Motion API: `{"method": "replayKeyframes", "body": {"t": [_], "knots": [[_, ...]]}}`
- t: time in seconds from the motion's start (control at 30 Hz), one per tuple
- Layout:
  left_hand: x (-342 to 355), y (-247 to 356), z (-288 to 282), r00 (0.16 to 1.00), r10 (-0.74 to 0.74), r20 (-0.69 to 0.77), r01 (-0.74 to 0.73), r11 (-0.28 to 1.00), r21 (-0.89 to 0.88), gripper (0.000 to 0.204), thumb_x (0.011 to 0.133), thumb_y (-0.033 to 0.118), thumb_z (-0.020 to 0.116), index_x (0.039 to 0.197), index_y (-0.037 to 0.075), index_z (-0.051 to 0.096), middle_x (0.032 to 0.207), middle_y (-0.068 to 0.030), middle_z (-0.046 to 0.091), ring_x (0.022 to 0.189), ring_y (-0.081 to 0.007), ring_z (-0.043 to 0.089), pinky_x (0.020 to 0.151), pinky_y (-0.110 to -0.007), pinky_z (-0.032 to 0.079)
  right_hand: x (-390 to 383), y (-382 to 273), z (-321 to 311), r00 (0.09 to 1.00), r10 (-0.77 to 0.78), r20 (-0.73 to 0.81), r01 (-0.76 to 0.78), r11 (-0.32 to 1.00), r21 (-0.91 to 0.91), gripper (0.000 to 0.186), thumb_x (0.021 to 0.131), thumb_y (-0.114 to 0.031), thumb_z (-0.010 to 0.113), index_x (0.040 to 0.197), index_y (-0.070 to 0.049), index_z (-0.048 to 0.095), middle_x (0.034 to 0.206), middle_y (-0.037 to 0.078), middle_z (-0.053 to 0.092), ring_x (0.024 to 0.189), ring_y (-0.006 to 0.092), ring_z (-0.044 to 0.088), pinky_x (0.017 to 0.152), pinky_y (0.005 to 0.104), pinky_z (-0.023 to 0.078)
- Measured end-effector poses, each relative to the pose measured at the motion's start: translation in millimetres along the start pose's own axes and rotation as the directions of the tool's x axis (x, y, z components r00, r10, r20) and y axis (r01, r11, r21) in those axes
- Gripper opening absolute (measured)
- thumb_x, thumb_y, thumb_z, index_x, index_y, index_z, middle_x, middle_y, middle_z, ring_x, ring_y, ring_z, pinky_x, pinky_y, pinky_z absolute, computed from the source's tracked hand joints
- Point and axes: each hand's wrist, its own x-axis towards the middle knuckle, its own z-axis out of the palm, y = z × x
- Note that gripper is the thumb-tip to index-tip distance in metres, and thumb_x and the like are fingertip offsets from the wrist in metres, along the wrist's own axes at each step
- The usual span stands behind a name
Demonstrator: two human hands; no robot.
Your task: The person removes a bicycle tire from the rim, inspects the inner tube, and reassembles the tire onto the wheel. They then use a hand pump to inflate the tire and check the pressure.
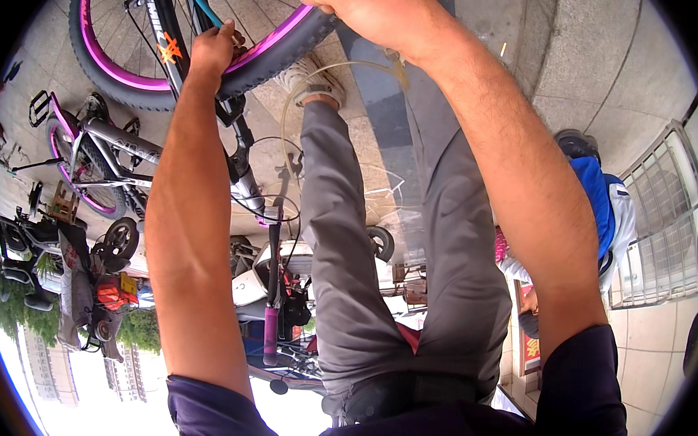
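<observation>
A bicycle wheel (125,76) with a purple rim and a black knobby tyre fills the upper left. My left hand (214,51) is closed at the wheel's near edge, beside the black fork (163,38) with an orange mark. Higher and to the right, my right hand (379,13) grips the tyre (315,35), its fingers partly cut off by the picture's top. A curved teal piece (205,4) lies behind the spokes above my left hand. The bicycle's handlebar with a purple grip (271,324) reaches down the picture beside my left leg.
A thin yellowish hose (287,116) loops past my shoe (317,82). At left lies a silver bicycle (116,143) with purple rims, near parked scooters (85,283). On the right, a person in blue (595,195) is close to a metal rack (656,226).
</observation>
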Motion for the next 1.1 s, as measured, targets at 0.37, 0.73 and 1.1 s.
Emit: {"method": "replayKeyframes", "body": {"t": [0.37,0.73,1.1], "knots": [[26.7,6.2,-6.5,0.992,-0.095,0.082,0.063,0.941,0.334,0.044,0.099,0.041,0.06,0.103,0.0,0.076,0.095,-0.0111,0.073,0.088,-0.0221,0.066,0.084,-0.036,0.049,-7.2,11.0,-9.8,0.995,0.101,0.005,-0.101,0.995,0.006,0.017,0.085,-0.014,0.065,0.077,0.0,0.059,0.065,0.005,0.056,0.06,0.0159,0.053,0.056,0.0362,0.042],[22.9,7.8,-3.5,0.996,-0.025,0.083,-0.026,0.829,0.559,0.045,0.097,0.046,0.058,0.099,0.007,0.08,0.102,-0.0148,0.077,0.105,-0.0303,0.071,0.095,-0.039,0.051,14.0,32.0,-8.6,0.936,0.228,0.268,-0.297,0.92,0.257,0.019,0.084,-0.02,0.067,0.077,-0.002,0.068,0.069,0.002,0.058,0.068,0.011,0.053,0.073,0.0303,0.044],[35.2,-5.0,-5.1,0.994,-0.011,0.107,-0.045,0.86,0.508,0.042,0.098,0.043,0.059,0.093,0.007,0.08,0.092,-0.014,0.077,0.094,-0.0279,0.073,0.088,-0.038,0.053,6.8,48.4,-18.1,0.881,0.234,0.411,-0.416,0.796,0.44,0.022,0.094,-0.014,0.06,0.107,0.001,0.07,0.078,0.003,0.059,0.069,0.0109,0.053,0.064,0.0266,0.045]]}}
